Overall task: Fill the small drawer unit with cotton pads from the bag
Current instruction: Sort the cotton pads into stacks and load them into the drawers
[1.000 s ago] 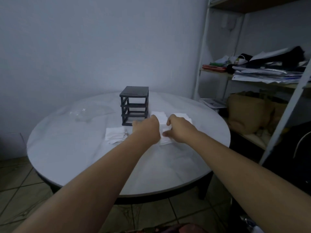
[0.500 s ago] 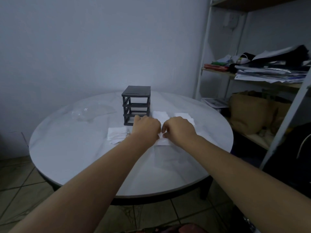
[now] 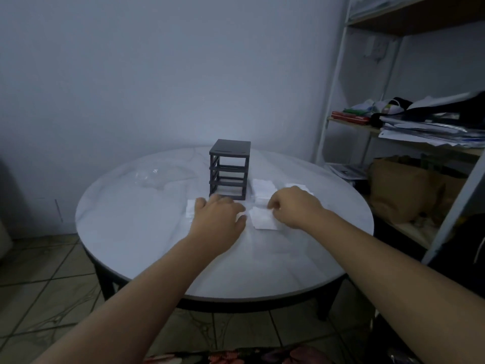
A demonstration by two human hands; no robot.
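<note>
Right grip (image 3: 291,209) pinching edge of cotton pads (image 3: 262,219), left grip (image 3: 218,217) spread flat just before drawer unit (image 3: 228,170), hands apart.

I've got both arms stretched fwd, forearms bare, my L hand (image 3: 217,219) palm-down w/ fingers flat & spread, thumb out to the rt, my R hand (image 3: 294,208) just beside it, knuckles up, fingers curled under, tips pinching the edge of a cotton pad (image 3: 262,220).

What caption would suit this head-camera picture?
Left hand over one pile of cotton pads, right hand pinching a pad, before a dark drawer unit on a round table.
</note>
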